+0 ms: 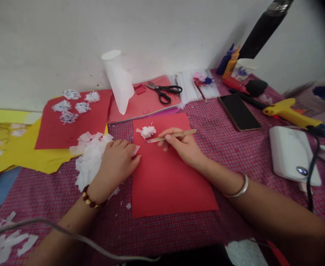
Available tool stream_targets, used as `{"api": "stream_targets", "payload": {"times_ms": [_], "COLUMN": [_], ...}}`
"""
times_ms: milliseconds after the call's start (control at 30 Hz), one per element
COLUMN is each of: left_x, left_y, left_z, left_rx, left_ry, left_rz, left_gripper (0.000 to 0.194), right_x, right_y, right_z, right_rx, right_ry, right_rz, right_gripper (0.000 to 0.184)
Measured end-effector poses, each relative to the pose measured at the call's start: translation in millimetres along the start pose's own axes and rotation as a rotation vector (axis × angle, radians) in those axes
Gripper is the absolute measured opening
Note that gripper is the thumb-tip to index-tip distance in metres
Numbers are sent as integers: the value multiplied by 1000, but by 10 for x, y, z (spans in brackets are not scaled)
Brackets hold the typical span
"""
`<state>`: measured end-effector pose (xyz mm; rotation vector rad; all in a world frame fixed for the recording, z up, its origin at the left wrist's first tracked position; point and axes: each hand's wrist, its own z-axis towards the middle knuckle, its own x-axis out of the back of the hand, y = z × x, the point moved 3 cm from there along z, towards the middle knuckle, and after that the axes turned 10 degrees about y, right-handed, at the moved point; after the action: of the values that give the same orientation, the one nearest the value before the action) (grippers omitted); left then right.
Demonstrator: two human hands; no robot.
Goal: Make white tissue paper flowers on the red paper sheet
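A sheet of red paper [175, 184] lies on the checked tablecloth in front of me. Near its top left sits a ruffled clump of white paper bits [148, 131]. My right hand [180, 144] grips a flat wooden stick [189, 132], its tip just below the clump. My left hand [119, 159] is by the sheet's left edge, fingers curled, with a small piece of white paper [136, 150] showing between finger and thumb. Under and beside that hand spreads a pile of white paper pieces [88, 162], partly hidden by it.
Behind are red paper with speckled white clumps [71, 94], a white paper roll [119, 85] and black-handled scissors [164, 94]. To the right lie a phone [240, 112], a yellow glue gun [290, 111] and a white power bank [292, 155]. A cable [76, 233] crosses the lower left.
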<state>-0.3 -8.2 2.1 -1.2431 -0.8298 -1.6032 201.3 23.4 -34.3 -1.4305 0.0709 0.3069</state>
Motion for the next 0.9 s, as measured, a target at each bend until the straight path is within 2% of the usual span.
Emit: {"api": "stream_targets", "payload": {"times_ms": [100,167,267,400,500,600,900], "left_x": [-107,-143,-96,-3,-38,-94,-122], "left_y": [17,-39,-178,-257,-175,-75,-38], "left_z": [-9,7,41,52,52,59,43], "left_rx": [11,62,225,534,717,794,882], "left_ry": [31,62,152,264,185,72,49], "left_rz": [76,-17,-381,-908,-1199,-1380,-1449], "left_gripper": [22,25,21,10,9,11,9], "right_x": [7,9,4,-46,-97,-131,-113], "right_y": [6,7,-4,-77,-137,-156,-130], "right_z": [4,5,-1,-45,-93,-124,-116], "right_rx": [3,4,-2,30,45,33,54], "right_ry": [-10,-19,-23,-56,-87,-102,-60], "right_rz": [-9,-3,16,51,58,20,-50], "right_gripper": [20,19,19,19,19,22,20]}}
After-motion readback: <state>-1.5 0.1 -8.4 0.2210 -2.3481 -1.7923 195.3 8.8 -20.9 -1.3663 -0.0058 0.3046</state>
